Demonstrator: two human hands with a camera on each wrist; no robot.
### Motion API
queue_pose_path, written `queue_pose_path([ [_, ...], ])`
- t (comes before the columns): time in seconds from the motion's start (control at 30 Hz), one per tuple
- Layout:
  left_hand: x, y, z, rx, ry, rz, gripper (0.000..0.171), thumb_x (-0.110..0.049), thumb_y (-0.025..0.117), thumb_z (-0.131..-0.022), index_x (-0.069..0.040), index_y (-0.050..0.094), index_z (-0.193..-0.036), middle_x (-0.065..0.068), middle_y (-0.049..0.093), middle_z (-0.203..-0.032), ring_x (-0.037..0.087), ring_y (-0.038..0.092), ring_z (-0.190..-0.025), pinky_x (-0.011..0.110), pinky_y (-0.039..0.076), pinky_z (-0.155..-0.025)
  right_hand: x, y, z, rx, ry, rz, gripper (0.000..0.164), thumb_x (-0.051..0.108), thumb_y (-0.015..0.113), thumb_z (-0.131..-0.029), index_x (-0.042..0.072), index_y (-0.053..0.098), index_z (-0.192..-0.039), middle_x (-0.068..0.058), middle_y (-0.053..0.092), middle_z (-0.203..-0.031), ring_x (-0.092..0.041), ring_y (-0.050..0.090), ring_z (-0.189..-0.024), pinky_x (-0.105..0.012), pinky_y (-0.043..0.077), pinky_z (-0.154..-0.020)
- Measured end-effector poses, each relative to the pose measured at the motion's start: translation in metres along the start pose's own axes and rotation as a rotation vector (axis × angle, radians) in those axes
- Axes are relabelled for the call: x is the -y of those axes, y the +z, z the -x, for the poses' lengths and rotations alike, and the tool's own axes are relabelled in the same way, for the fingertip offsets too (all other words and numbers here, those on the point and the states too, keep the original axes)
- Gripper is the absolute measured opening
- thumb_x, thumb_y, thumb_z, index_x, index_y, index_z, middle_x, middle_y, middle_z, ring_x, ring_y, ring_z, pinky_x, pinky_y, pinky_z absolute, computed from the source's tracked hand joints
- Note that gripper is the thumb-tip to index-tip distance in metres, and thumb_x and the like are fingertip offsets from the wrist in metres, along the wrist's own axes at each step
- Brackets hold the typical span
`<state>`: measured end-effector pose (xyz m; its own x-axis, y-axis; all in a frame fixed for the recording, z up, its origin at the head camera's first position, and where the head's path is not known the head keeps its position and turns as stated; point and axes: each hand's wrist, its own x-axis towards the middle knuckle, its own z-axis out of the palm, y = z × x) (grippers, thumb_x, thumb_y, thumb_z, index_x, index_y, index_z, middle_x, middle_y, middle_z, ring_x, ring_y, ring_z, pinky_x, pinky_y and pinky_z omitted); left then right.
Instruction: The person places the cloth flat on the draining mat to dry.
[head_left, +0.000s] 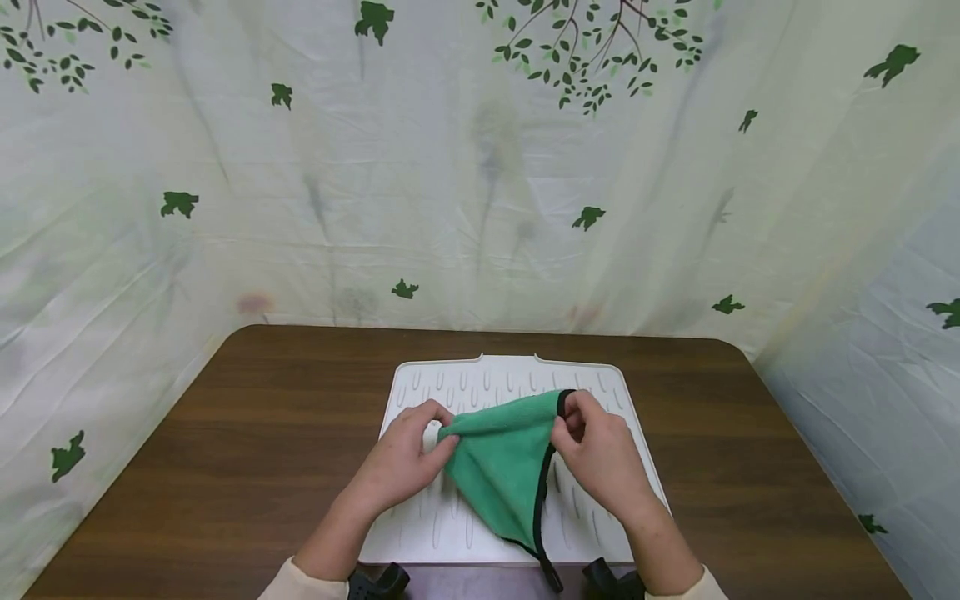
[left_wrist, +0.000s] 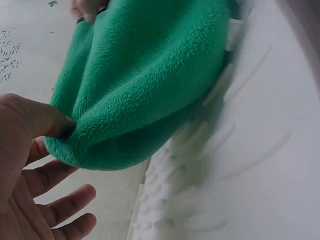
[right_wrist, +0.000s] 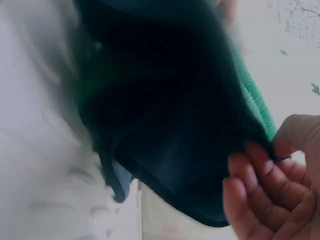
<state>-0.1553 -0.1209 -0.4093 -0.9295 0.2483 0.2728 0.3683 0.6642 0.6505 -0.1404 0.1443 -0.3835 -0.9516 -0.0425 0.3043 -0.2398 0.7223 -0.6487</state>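
Observation:
A green plush cloth point(head_left: 506, 467) with black edging hangs between both hands over the white ridged tray. In the head view, my left hand point(head_left: 405, 458) pinches its left corner between thumb and forefinger; in the left wrist view the other fingers of that hand point(left_wrist: 30, 165) are spread apart. The right hand point(head_left: 607, 462) grips the black-edged upper right corner. From the right wrist, the cloth's underside point(right_wrist: 165, 115) looks very dark, and the right thumb and fingers point(right_wrist: 275, 195) close on its edge. A narrow dark end point(head_left: 551, 575) of the edging dangles past the tray's near side.
Beneath the cloth lies the white tray point(head_left: 431, 379) on a dark brown wooden table point(head_left: 285, 433). A pale curtain point(head_left: 450, 208) with green leaf prints hangs behind and at both sides. Two black objects point(head_left: 382, 581) show at the near edge by the wrists.

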Motion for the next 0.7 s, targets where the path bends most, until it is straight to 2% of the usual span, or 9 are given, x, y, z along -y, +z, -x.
queue_pose_path([
  [0.07, 0.000, -0.002, -0.001, -0.003, -0.015, 0.026, 0.012, -0.013, 0.072, -0.093, -0.022, 0.064, -0.096, -0.004, 0.071, -0.104, 0.025, 0.066, -0.107, 0.044, 0.052, -0.095, -0.002, -0.003, -0.002, 0.009, 0.027, 0.029, 0.008, 0.007, 0.065, -0.091, 0.010, 0.061, -0.096, 0.001, 0.063, -0.074, -0.009, 0.053, -0.061, -0.024, 0.044, -0.056],
  [0.17, 0.001, -0.001, -0.002, 0.028, -0.065, 0.058, 0.005, -0.016, 0.067, -0.097, -0.019, 0.064, -0.100, -0.002, 0.072, -0.105, 0.019, 0.067, -0.105, 0.043, 0.053, -0.093, -0.005, -0.006, -0.002, 0.074, 0.071, 0.081, 0.009, 0.007, 0.062, -0.091, 0.009, 0.060, -0.099, 0.001, 0.058, -0.071, -0.011, 0.050, -0.057, -0.026, 0.040, -0.053],
  [0.27, 0.004, 0.004, -0.002, 0.062, -0.109, 0.016, 0.007, -0.013, 0.060, -0.101, -0.015, 0.064, -0.107, -0.001, 0.072, -0.096, 0.012, 0.066, -0.086, 0.034, 0.054, -0.079, -0.008, -0.009, -0.002, 0.122, 0.112, 0.142, 0.010, 0.007, 0.058, -0.091, 0.008, 0.059, -0.101, 0.000, 0.053, -0.066, -0.013, 0.047, -0.054, -0.027, 0.037, -0.051],
  [0.33, 0.007, 0.008, -0.002, 0.093, -0.133, -0.041, 0.012, -0.010, 0.059, -0.101, -0.013, 0.065, -0.111, -0.003, 0.070, -0.086, 0.009, 0.060, -0.073, 0.029, 0.050, -0.069, -0.010, -0.011, -0.002, 0.137, 0.137, 0.169, 0.011, 0.008, 0.058, -0.092, 0.008, 0.059, -0.102, 0.000, 0.052, -0.065, -0.014, 0.047, -0.054, -0.028, 0.037, -0.050],
  [0.4, 0.009, 0.012, -0.001, 0.128, -0.104, -0.087, 0.011, -0.008, 0.061, -0.099, -0.011, 0.067, -0.107, -0.004, 0.069, -0.079, 0.007, 0.055, -0.067, 0.026, 0.047, -0.063, -0.012, -0.012, -0.002, 0.168, 0.157, 0.178, 0.009, 0.011, 0.059, -0.095, 0.007, 0.059, -0.103, -0.001, 0.056, -0.066, -0.015, 0.049, -0.054, -0.029, 0.038, -0.050],
  [0.47, 0.011, 0.015, 0.000, 0.182, -0.064, -0.089, 0.008, -0.008, 0.064, -0.096, -0.014, 0.069, -0.098, -0.007, 0.067, -0.073, 0.004, 0.053, -0.064, 0.025, 0.045, -0.064, -0.012, -0.012, -0.001, 0.217, 0.175, 0.172, 0.011, 0.017, 0.063, -0.097, 0.009, 0.060, -0.103, -0.001, 0.061, -0.068, -0.014, 0.052, -0.055, -0.030, 0.040, -0.051],
  [0.57, 0.010, 0.018, 0.000, 0.259, 0.005, -0.002, 0.014, -0.010, 0.062, -0.097, -0.018, 0.068, -0.087, -0.008, 0.065, -0.072, 0.003, 0.052, -0.063, 0.024, 0.046, -0.064, -0.009, -0.009, 0.000, 0.312, 0.184, 0.125, 0.020, 0.027, 0.069, -0.097, 0.011, 0.062, -0.106, 0.000, 0.066, -0.073, -0.012, 0.056, -0.059, -0.030, 0.044, -0.055],
  [0.63, 0.008, 0.020, 0.001, 0.304, 0.028, 0.091, 0.015, -0.013, 0.059, -0.100, -0.018, 0.072, -0.094, -0.006, 0.070, -0.081, 0.003, 0.058, -0.069, 0.025, 0.050, -0.069, -0.007, -0.005, 0.001, 0.370, 0.172, 0.073, 0.026, 0.030, 0.074, -0.094, 0.012, 0.063, -0.111, 0.002, 0.067, -0.076, -0.012, 0.058, -0.062, -0.031, 0.046, -0.057],
  [0.7, 0.006, 0.022, 0.001, 0.336, 0.030, 0.192, 0.018, -0.020, 0.056, -0.105, -0.017, 0.072, -0.111, -0.002, 0.074, -0.097, 0.008, 0.065, -0.082, 0.027, 0.054, -0.073, -0.006, 0.000, 0.001, 0.424, 0.136, 0.018, 0.037, 0.029, 0.078, -0.091, 0.012, 0.062, -0.120, 0.001, 0.067, -0.082, -0.012, 0.059, -0.067, -0.031, 0.048, -0.061],
])
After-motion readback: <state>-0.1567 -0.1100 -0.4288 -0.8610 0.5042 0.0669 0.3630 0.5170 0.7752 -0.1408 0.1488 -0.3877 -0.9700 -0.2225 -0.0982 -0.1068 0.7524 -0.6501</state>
